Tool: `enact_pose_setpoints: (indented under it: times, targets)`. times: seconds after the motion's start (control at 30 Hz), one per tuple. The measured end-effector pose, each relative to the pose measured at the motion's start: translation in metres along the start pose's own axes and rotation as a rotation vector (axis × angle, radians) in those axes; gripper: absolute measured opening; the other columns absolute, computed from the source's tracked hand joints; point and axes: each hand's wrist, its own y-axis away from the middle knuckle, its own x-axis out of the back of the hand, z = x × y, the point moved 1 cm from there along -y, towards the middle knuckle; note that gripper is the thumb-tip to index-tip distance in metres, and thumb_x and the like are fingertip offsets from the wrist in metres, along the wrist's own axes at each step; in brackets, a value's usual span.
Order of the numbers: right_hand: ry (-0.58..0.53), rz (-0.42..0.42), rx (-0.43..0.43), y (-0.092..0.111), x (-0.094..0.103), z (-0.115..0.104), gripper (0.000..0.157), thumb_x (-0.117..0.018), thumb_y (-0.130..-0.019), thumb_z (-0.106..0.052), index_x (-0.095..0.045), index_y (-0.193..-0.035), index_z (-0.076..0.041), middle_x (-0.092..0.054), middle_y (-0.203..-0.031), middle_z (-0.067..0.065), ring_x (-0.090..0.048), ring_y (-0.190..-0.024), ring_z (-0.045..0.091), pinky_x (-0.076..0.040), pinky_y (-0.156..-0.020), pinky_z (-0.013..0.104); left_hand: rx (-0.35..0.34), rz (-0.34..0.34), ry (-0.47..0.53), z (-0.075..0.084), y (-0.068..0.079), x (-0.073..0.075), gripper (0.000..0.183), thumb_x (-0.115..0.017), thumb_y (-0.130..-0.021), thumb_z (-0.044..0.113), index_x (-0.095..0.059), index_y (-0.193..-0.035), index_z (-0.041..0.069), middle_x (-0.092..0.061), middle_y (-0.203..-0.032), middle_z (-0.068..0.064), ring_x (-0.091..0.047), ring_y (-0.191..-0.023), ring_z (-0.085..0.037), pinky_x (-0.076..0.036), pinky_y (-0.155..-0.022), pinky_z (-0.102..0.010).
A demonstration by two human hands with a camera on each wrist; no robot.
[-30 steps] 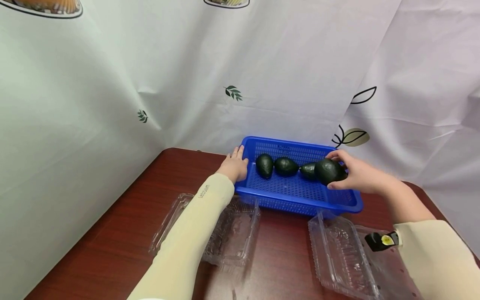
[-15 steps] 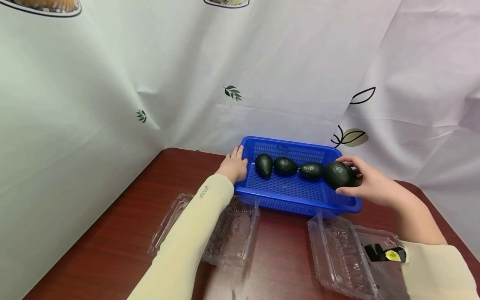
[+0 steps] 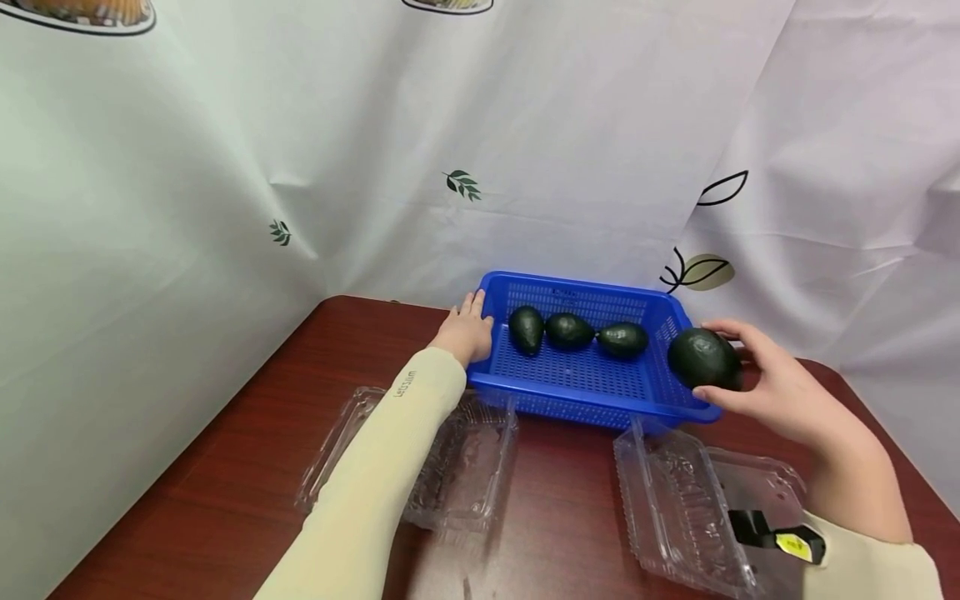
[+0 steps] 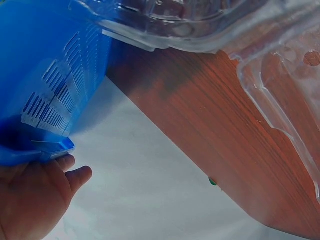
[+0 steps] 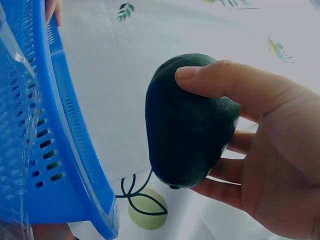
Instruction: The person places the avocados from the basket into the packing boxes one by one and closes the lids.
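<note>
My right hand point(image 3: 776, 387) holds a dark green avocado point(image 3: 703, 358) over the right end of a blue plastic basket point(image 3: 577, 390). In the right wrist view the thumb lies across the avocado point(image 5: 190, 125) and the fingers curl behind it, above the basket's rim. Three more avocados lie in a row in the basket: one at the left point(image 3: 527, 329), one in the middle point(image 3: 568, 331) and one on the right point(image 3: 622, 340). My left hand point(image 3: 465, 333) rests on the basket's left rim with its fingers extended; the left wrist view shows that hand point(image 4: 37, 195) against the rim.
A clear plastic clamshell box point(image 3: 480, 467) lies on the brown table point(image 3: 562, 517) under my left forearm. Another clear clamshell point(image 3: 686, 508) stands open in front of the basket, partly behind my right sleeve. A white printed cloth point(image 3: 562, 167) hangs behind the table.
My right hand has moved rightward and slightly nearer with the avocado, from above the basket's inside to its right end. The avocado at the right of the row is now uncovered. My left hand stays put.
</note>
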Motion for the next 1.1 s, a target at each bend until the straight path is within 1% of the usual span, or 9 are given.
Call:
enact_pose_setpoints:
  times: [0.1,0.23,0.4,0.5,0.67,0.87,1.1]
  targets:
    - [0.008,0.022,0.007,0.005,-0.003,0.001,0.072,-0.078,-0.072,-0.003,-0.04,-0.133,-0.006,-0.048,-0.114,0.005,-0.053,-0.087,-0.003,-0.048,-0.064,0.014,0.0,0.001,0.002,0.0,0.0,0.0,0.049,-0.03,-0.102,0.028,-0.024,-0.148,0.014,0.009,-0.154,-0.012,0.007,-0.14,-0.029,-0.007,-0.112,-0.044]
    - [0.03,0.035,0.008,0.01,-0.007,0.001,0.073,-0.08,-0.071,-0.004,-0.041,-0.132,-0.008,-0.048,-0.114,0.006,-0.051,-0.086,-0.003,-0.047,-0.065,0.012,-0.002,0.002,-0.003,0.001,0.0,0.001,0.049,-0.03,-0.102,0.028,-0.024,-0.148,0.015,0.009,-0.154,-0.012,0.006,-0.14,-0.029,-0.007,-0.112,-0.044]
    - [0.017,0.026,0.02,0.013,-0.012,-0.001,0.073,-0.08,-0.07,-0.003,-0.042,-0.132,-0.007,-0.047,-0.114,0.004,-0.052,-0.085,0.0,-0.046,-0.065,0.012,0.001,0.003,-0.009,0.001,0.0,0.001,0.049,-0.03,-0.102,0.029,-0.024,-0.148,0.015,0.009,-0.154,-0.013,0.006,-0.14,-0.03,-0.007,-0.112,-0.043]
    - [0.012,0.013,0.03,0.015,-0.014,-0.001,0.072,-0.079,-0.069,-0.001,-0.042,-0.131,-0.006,-0.047,-0.114,0.003,-0.053,-0.084,0.002,-0.047,-0.064,0.014,0.004,0.005,-0.005,0.001,0.002,0.001,0.049,-0.031,-0.101,0.027,-0.024,-0.148,0.014,0.008,-0.154,-0.013,0.006,-0.14,-0.03,-0.007,-0.112,-0.043]
    - [-0.004,-0.013,0.026,0.02,-0.016,-0.002,0.073,-0.079,-0.069,0.0,-0.04,-0.131,-0.004,-0.045,-0.115,0.007,-0.054,-0.082,0.003,-0.05,-0.06,0.019,0.002,0.004,-0.002,0.001,0.002,0.002,0.049,-0.031,-0.102,0.026,-0.024,-0.148,0.014,0.008,-0.154,-0.013,0.006,-0.14,-0.03,-0.006,-0.112,-0.043]
    - [0.036,0.01,0.042,0.025,-0.016,-0.003,0.074,-0.081,-0.066,0.001,-0.041,-0.128,-0.003,-0.045,-0.114,0.002,-0.05,-0.086,-0.002,-0.047,-0.063,0.014,0.003,0.009,0.004,0.001,0.003,0.002,0.049,-0.032,-0.101,0.026,-0.025,-0.148,0.013,0.008,-0.154,-0.013,0.006,-0.14,-0.03,-0.008,-0.112,-0.043]
    - [0.058,-0.004,0.059,0.031,-0.018,-0.001,0.074,-0.082,-0.064,0.001,-0.041,-0.126,0.0,-0.045,-0.116,0.009,-0.046,-0.09,-0.005,-0.044,-0.067,0.01,0.004,0.009,0.015,0.001,0.003,0.001,0.049,-0.031,-0.102,0.026,-0.025,-0.148,0.013,0.008,-0.154,-0.012,0.005,-0.14,-0.029,-0.006,-0.112,-0.043]
